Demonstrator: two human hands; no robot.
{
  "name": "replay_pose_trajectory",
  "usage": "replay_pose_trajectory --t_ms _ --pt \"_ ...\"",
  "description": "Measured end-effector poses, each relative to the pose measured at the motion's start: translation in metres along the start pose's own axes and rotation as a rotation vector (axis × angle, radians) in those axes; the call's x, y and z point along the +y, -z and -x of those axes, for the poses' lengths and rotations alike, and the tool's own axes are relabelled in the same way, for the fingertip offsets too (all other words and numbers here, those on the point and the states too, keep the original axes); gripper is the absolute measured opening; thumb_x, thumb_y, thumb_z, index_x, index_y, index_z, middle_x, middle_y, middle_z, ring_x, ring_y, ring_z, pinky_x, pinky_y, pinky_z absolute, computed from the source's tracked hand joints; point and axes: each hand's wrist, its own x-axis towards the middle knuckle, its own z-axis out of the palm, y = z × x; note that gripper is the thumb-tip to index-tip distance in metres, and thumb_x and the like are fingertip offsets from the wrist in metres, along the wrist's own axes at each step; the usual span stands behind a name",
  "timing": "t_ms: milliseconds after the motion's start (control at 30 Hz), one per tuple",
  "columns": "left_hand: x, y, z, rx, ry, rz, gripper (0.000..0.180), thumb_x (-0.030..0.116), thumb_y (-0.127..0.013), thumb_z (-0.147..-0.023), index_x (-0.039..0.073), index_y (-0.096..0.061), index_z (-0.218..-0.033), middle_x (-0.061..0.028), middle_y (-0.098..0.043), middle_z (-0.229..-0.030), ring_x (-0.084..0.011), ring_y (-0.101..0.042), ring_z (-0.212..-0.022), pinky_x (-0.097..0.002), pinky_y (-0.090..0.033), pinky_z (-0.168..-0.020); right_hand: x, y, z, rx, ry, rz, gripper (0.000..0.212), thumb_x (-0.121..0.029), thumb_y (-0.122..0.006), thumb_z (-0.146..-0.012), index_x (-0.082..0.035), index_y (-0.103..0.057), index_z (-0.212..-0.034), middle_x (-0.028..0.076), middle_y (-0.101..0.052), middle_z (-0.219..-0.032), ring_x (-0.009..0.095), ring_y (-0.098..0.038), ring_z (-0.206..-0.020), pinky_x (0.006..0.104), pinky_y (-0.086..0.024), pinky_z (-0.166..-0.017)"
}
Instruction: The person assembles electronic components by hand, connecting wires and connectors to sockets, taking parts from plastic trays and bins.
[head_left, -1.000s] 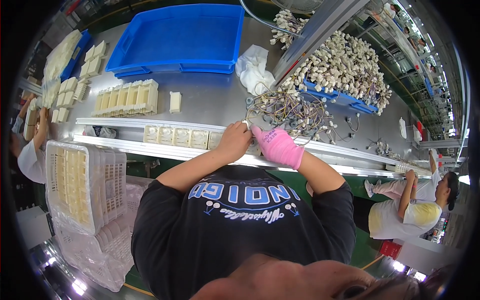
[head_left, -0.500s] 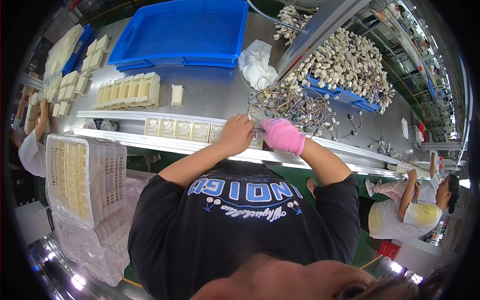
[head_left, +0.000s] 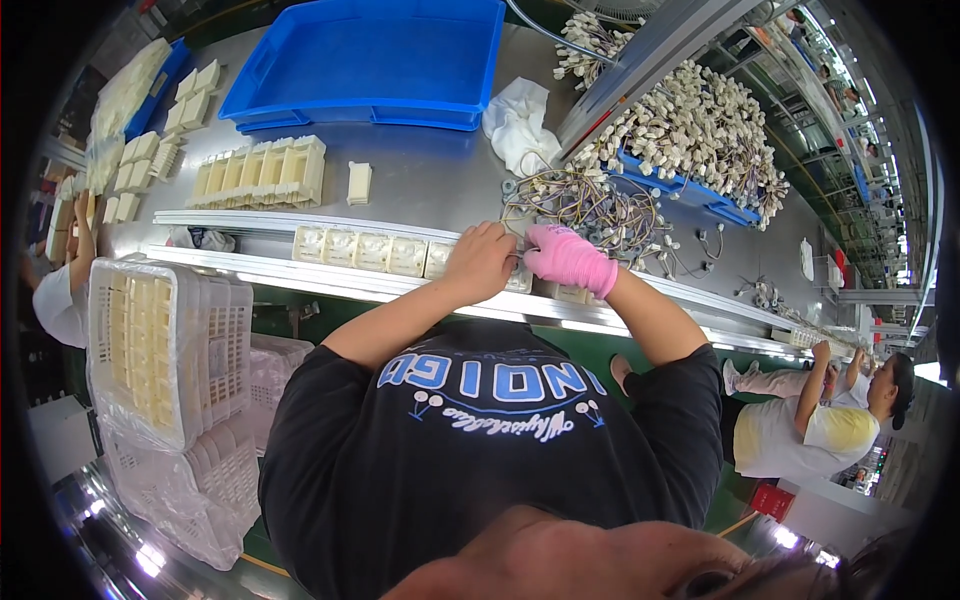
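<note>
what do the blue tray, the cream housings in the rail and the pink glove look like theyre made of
Blue tray: likely moulded plastic, smooth with a slight sheen and rounded rims.
Cream housings: apparently rigid plastic, matte, with sharp moulded walls and cells.
Pink glove on the right hand: looks like knit fabric or thin rubber, dull and close-fitting; the texture is too small to tell which.

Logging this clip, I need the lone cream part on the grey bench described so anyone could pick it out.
Start at the big blue tray at the far side of the grey bench. Nearer the person stands a packed row of cream plastic housings. The single cream housing sits just right of that row, alone, touching nothing, with bare bench all round it.
</note>
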Motion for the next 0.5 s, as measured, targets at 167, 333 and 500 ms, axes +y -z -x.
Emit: replay_pose_trajectory --t_ms 167,333,500 --pt "0.001 -0.001 0.001 -0.028 0.015 -0.036 0.012 0.012 -0.059 -0.07 0.005 -0.054 -0.078 -0.01 -0.05 -0.081 -0.0285 -0.048 -0.085 -0.039 -0.038 -0.073 -0.005 -0.003 0.004 0.002 -0.109 -0.055 0.03 -0.025 -0.053 -0.074 0.002 -0.056 -0.085 0.024 -0.057 -0.079 0.038 -0.057 -0.082 0.0426 -0.045 -0.07" --pt "0.001 -0.002 0.003 -0.074 0.028 -0.051 0.015 0.01 -0.06 -0.068 0.005 -0.056 -0.082 -0.0094 -0.051 -0.084 -0.0274 -0.049 -0.087 -0.038 -0.038 -0.074 -0.027 -0.026 0.015 0.223 -0.054 0.358 0.018 -0.02 -0.051 -0.077 -0.004 -0.051 -0.084 0.016 -0.057 -0.077 0.032 -0.057 -0.074 0.0417 -0.04 -0.074" --pt "-0.002 -0.004 0.002 -0.036 0.02 -0.003 0.015 0.01 -0.059 -0.065 0.004 -0.056 -0.079 -0.0112 -0.052 -0.084 -0.031 -0.049 -0.086 -0.0405 -0.039 -0.074 -0.024 -0.054 0.02 0.352 0.15 0.631 0.012 -0.02 -0.054 -0.075 -0.012 -0.051 -0.083 0.006 -0.058 -0.077 0.022 -0.058 -0.074 0.0396 -0.035 -0.073"
